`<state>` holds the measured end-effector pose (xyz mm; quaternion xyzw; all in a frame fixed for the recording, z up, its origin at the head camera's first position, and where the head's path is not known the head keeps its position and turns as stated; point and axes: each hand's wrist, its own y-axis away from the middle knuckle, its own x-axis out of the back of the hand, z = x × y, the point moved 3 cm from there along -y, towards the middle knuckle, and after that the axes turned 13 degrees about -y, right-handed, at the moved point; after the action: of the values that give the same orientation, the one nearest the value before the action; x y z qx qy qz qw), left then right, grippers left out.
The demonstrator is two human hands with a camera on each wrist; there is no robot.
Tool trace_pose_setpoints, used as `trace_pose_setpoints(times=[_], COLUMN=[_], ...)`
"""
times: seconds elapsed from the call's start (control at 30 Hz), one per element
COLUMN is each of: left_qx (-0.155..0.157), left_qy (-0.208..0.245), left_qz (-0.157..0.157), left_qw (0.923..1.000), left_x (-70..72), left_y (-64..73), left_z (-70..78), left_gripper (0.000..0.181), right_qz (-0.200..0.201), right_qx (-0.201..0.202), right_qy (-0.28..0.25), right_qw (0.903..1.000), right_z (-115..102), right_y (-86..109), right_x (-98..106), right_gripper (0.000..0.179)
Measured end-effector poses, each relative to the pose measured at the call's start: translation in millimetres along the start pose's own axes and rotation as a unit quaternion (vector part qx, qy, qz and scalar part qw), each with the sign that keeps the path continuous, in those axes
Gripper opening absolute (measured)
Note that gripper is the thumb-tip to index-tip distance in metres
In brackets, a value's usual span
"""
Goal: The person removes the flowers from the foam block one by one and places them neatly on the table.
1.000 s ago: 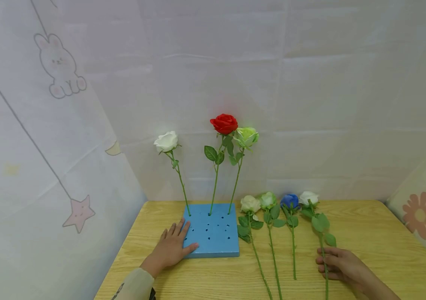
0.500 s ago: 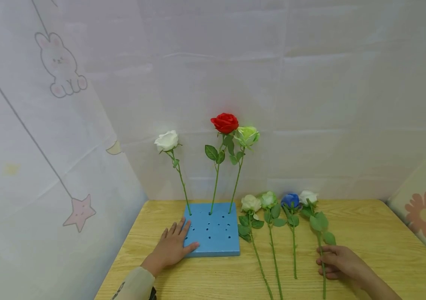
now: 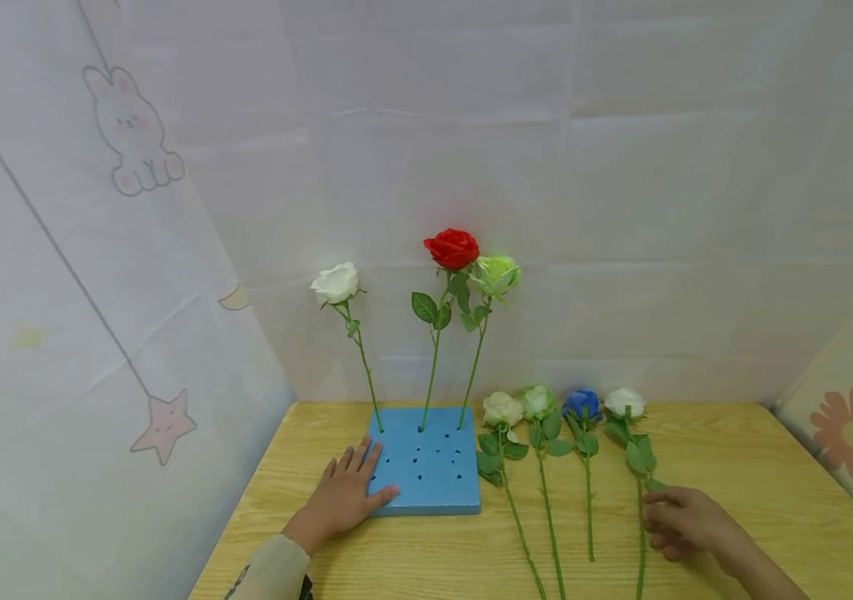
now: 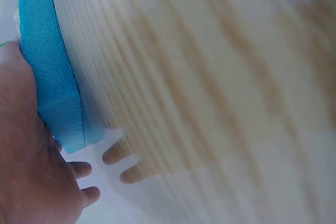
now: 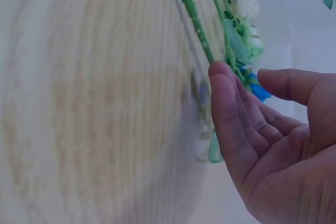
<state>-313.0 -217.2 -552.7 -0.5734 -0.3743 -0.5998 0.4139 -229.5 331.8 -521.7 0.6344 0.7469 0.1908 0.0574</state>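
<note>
My left hand (image 3: 347, 496) rests with straight fingers on the left edge of a blue foam block (image 3: 434, 492); the left wrist view shows the block's side (image 4: 50, 61) beside that hand. A white rose (image 3: 336, 283), a red rose (image 3: 452, 249) and a light green rose (image 3: 496, 276) stand upright in holes along its back. My right hand (image 3: 685, 525) is beside the stem of another white rose (image 3: 625, 403) lying on the table. In the right wrist view, thumb and fingers (image 5: 223, 98) are apart, with fingertips right at a green stem (image 5: 191, 14).
To the left of that white rose lie a blue rose (image 3: 581, 405), a green-white rose (image 3: 538, 402) and a cream rose (image 3: 503, 409), stems toward the front of the wooden table (image 3: 411, 558). A pale fabric backdrop (image 3: 659, 208) rises behind the table.
The lying white rose's stem has shifted left, from across my right fingers to beside their tips. The right hand has moved slightly right. My left hand stays on the block.
</note>
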Motion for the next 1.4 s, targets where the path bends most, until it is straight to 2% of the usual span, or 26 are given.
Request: trace_pose_setpoints(times=[0.2,0.47,0.67,0.8,0.97,1.23,1.4], left_qx=[-0.002,-0.005,-0.001,0.005,0.008,-0.007,-0.007], left_qy=[-0.004,0.003,0.004,-0.006,-0.018,-0.005,-0.004], left_qz=[0.010,0.009,0.008,0.004,-0.001,0.019,0.015], left_qw=[0.9999,0.9999,1.0000,1.0000,0.9998,0.9998,0.9999], left_x=[-1.9,1.2,-1.4,-1.8,4.9,4.8,3.9], left_y=[0.2,1.0,0.6,-0.6,0.7,1.9,1.4], left_z=[-1.3,-0.1,-1.1,-1.3,2.9,2.5,2.1], left_gripper=[0.095,0.093,0.094,0.095,0.094,0.093,0.093], right_qz=[-0.017,-0.009,0.014,0.012,0.010,0.010,0.010], right_qx=[0.037,0.050,0.071,0.079,0.097,0.136,0.145], right_qy=[-0.007,0.000,0.003,-0.002,0.000,0.001,-0.015], right_qw=[0.9992,0.9987,0.9974,0.9968,0.9952,0.9906,0.9892], right_z=[-11,-31,-46,-53,-64,-78,-87], right_y=[-1.9,-8.2,-15.3,-21.4,-24.2,-31.6,-38.7], right_x=[-1,-11,-21,-27,-36,-49,-58], right_gripper=[0.060,0.068,0.067,0.067,0.067,0.065,0.061])
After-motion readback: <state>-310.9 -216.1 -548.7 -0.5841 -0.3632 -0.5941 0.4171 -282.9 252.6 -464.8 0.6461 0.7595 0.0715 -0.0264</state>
